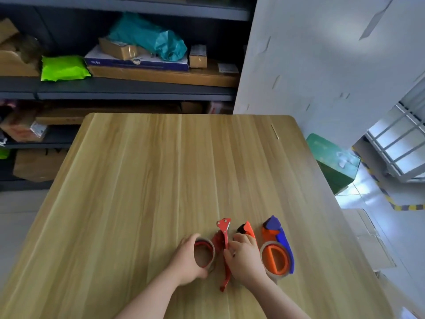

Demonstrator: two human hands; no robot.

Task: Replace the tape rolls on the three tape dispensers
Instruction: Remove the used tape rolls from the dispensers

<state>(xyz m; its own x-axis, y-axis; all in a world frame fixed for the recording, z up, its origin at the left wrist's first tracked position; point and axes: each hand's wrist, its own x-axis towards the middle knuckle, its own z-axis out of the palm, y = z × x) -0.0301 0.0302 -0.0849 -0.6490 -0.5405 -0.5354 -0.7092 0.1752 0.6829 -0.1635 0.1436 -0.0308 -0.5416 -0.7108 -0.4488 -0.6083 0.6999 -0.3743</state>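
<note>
Near edge of the surface (142,180): three dispensers lie in a row, both hands working at the leftmost one.
Left hand (187,261): its grip is wrapped around the tape roll (204,252), fingers over the far rim, thumb at the near side.
Right hand (245,256): grip pinched on the red metal dispenser (224,245), just right of the roll, holding its frame.
Step in hand: by my reading, the roll is being seated on, or drawn off, the red dispenser's hub; I cannot tell which.
Next move: likely calls for steadying the frame with the right grip while the left slides the roll square along the hub, without tilting.
Roll's look: brownish clear tape, thin winding, wide open core with red showing inside.
Right of the right grip: an orange dispenser (248,229), mostly hidden behind the hand; whether it carries a roll is unclear.
Farther right: a blue and orange dispenser (279,247), lying flat with a roll on its orange hub.
</note>
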